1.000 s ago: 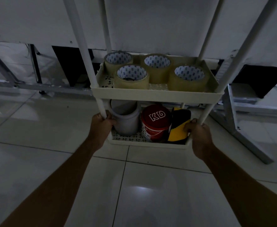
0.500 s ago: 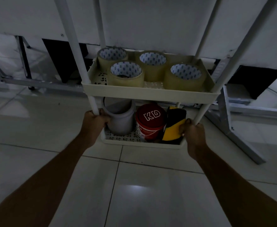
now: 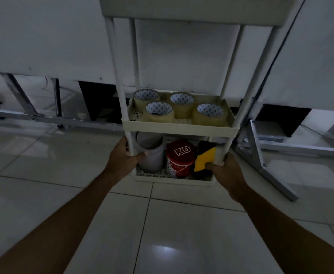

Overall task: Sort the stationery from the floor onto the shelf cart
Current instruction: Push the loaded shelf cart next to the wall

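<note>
A cream shelf cart (image 3: 179,126) stands on the tiled floor in front of me. Its middle tray carries several rolls of clear packing tape (image 3: 159,112). The bottom tray holds a grey cylindrical tub (image 3: 151,155), a red tin marked KD (image 3: 180,158) and a yellow-and-black roll (image 3: 204,157). My left hand (image 3: 124,157) grips the cart's front left post just above the bottom tray. My right hand (image 3: 224,167) grips the front right post at the same height. The underside of the top tray (image 3: 193,8) shows at the frame's upper edge.
A white wall panel (image 3: 43,36) rises behind the cart. Metal frame legs (image 3: 261,153) slant down to the floor at the right, and more metal bars (image 3: 24,113) run along the floor at the back left. Pale glossy tiles (image 3: 162,224) spread between me and the cart.
The view has tilted up, so the cart's tall posts and top tray now show. Both hands keep their grip on the front posts, and the cart sits slightly further right in the picture.
</note>
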### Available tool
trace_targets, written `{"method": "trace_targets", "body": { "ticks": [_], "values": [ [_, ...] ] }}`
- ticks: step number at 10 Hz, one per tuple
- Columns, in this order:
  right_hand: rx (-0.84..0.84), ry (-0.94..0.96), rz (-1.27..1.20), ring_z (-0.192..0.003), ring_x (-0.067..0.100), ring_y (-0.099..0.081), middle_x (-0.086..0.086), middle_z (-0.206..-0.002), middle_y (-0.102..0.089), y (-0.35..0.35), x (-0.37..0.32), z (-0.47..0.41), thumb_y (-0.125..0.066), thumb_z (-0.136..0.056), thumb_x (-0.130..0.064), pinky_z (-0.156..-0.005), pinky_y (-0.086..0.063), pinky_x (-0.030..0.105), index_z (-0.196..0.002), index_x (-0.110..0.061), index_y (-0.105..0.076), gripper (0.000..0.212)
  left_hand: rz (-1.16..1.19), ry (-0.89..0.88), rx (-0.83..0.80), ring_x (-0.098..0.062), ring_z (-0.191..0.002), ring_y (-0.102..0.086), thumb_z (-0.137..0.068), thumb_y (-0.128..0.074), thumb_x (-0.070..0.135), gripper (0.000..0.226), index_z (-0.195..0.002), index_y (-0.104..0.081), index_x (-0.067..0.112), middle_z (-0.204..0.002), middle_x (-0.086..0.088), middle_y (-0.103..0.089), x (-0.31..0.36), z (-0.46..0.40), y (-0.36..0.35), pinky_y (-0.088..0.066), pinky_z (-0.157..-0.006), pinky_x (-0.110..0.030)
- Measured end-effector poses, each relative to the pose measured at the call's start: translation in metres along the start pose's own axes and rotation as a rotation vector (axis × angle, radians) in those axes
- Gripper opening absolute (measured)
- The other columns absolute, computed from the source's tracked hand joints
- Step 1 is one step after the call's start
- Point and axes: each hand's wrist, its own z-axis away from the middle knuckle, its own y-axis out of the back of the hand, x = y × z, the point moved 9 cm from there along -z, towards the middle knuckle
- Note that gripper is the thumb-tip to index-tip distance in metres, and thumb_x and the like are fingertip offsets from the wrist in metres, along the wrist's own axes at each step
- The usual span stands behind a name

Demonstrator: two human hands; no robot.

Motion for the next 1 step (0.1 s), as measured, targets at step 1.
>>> {"method": "trace_targets", "body": {
  "ticks": [1],
  "values": [
    [0.001,0.051,0.099,-0.098,0.024,-0.056,0.010,-0.113,-0.059,0.0099,-0.0196,0.0095,-0.078,-0.077,-0.031,-0.077,-0.046,0.033,-0.110,-0.011,-0.057,0.044,-0.102,-0.054,0.017,-0.016,-0.109,-0.051,-0.077,-0.079,0.027,0.065,-0.134,-0.047,0.018,-0.116,0.004,-0.055,0.0240,0.0103,0.0130,-0.041,-0.087,-0.028]
  ]
}}
